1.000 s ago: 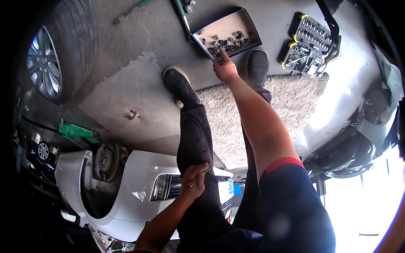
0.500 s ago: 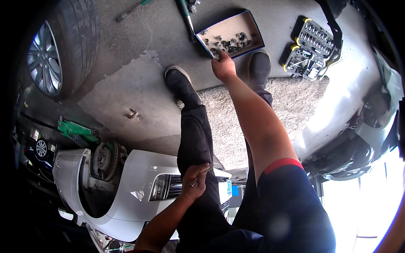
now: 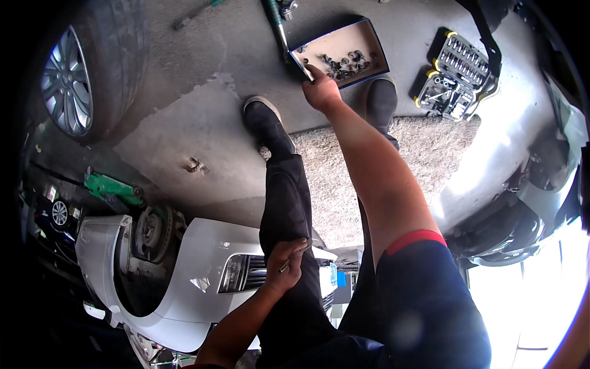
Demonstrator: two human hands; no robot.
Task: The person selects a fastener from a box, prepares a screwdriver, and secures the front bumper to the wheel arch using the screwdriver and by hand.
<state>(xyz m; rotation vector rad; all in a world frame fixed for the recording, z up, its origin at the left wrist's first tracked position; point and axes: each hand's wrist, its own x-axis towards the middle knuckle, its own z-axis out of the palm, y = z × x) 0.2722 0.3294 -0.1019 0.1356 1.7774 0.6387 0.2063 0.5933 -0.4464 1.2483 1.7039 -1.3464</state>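
A shallow cardboard box (image 3: 364, 37) with a pale inside and dark blue edges lies on the floor beyond my shoes. Small dark and metallic fasteners (image 3: 350, 61), perhaps clips or nuts, are scattered in it. My right hand (image 3: 322, 92) reaches over the box's near left corner. One finger points into the box and the others look curled together; whatever they grip is hidden. Against my left knee rests my left hand (image 3: 285, 265), closed around a thin metal tool (image 3: 284, 267). Only short bits of this tool show, so its kind is unclear.
An open socket set (image 3: 456, 74) lies to the right, beside a dark bent part. A green-handled tool (image 3: 275, 24) lies left of the box. A wheel (image 3: 70, 80), a green jack (image 3: 114, 187), a white car's front (image 3: 196, 264) and a rug (image 3: 424, 144) surround me.
My right hand has shifted slightly left and up along the box's near left corner. The view has moved a little. My left hand stays on the knee with the metal tool.
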